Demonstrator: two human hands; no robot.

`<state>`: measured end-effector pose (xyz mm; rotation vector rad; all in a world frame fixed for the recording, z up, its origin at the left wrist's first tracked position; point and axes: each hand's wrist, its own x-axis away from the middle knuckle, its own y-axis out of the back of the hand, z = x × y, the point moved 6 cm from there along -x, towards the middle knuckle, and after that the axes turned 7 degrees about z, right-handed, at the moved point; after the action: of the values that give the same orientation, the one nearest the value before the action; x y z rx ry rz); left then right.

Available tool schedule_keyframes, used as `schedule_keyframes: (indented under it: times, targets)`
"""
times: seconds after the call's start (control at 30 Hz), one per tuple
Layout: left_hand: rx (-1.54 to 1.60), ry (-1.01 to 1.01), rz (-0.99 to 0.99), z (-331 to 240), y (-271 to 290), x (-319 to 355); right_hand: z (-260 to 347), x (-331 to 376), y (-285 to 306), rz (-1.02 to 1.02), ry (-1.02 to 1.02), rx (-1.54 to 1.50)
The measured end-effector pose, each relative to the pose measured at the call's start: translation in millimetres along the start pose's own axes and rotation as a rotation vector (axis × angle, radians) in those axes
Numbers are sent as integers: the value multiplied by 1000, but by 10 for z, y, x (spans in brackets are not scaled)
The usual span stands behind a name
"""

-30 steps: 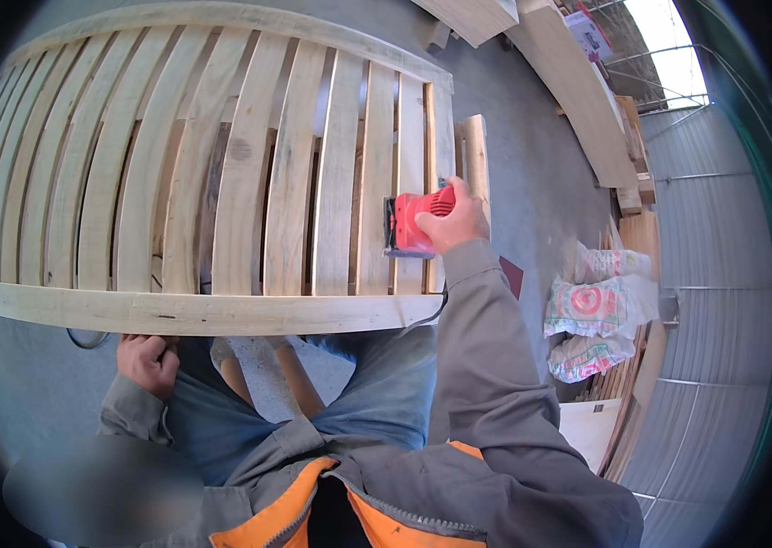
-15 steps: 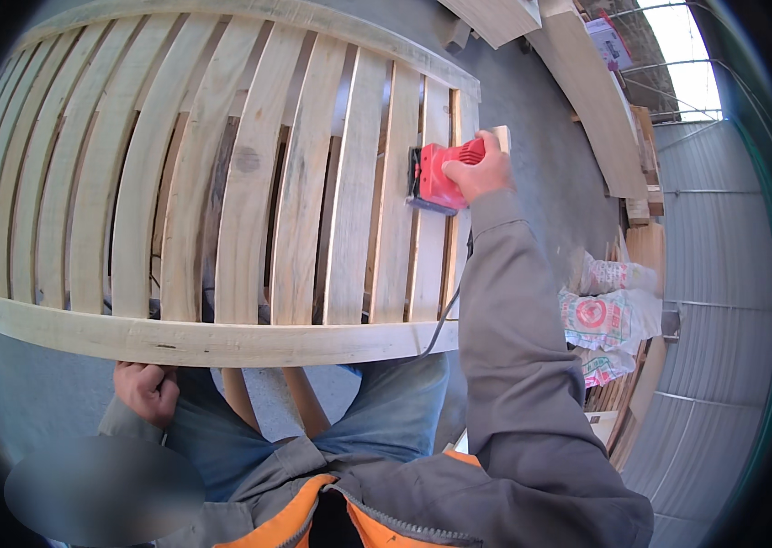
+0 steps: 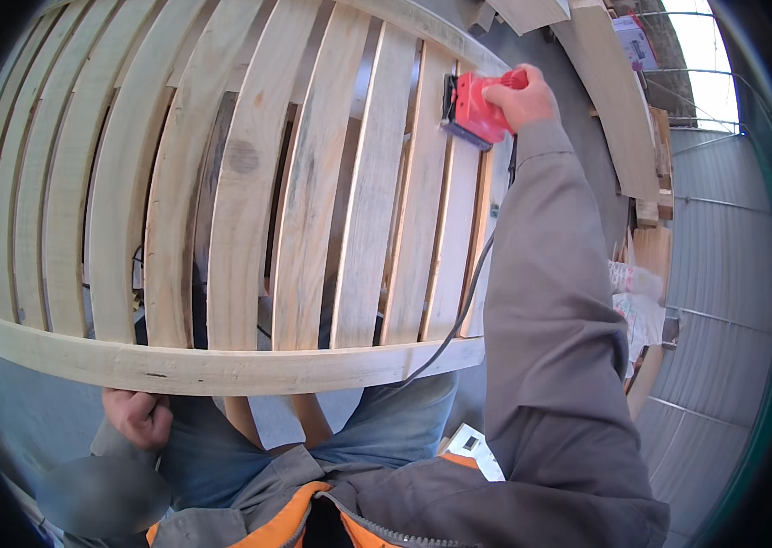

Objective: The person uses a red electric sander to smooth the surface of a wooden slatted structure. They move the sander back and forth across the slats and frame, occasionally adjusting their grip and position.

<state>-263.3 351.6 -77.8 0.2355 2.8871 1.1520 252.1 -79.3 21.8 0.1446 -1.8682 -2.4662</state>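
A red electric sander (image 3: 477,110) sits at the far right end of a pale slatted wooden frame (image 3: 212,370), its dark pad against the last slats. Wrapped round the sander's rear body is my right hand (image 3: 530,99), arm stretched forward. From the sander a dark cord (image 3: 459,320) runs back across the right-hand slats and over the front rail. My left hand (image 3: 137,417) is closed, knuckles up, against the lower edge of the front rail at the left. Its fingertips are hidden, but it appears to grip the rail.
Long boards (image 3: 619,119) lie beyond the frame at the right, with stacked timber (image 3: 662,164) behind them. White printed sacks (image 3: 634,315) rest near a corrugated metal wall (image 3: 724,274). My legs (image 3: 404,425) are close under the front rail.
My right hand has slid the sander away from me, toward the far rail. The view has shifted, so the frame appears lower. The left hand stays at the front rail.
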Motion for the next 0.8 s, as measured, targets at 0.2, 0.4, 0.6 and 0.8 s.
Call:
schedule_keyframes:
  times: [0.2, 0.4, 0.6, 0.8]
  targets:
    - [33, 5, 31, 69, -34, -10, 39, -461, -12, 50, -14, 52]
    - [30, 39, 25, -6, -11, -38, 241, -541, -118, 86, 48, 20]
    - [-28, 59, 8, -12, 15, 75, 195, -183, -40, 103, -2, -21]
    - [-71, 66, -55, -38, -19, 144, 72, 683, 50, 30, -67, 23]
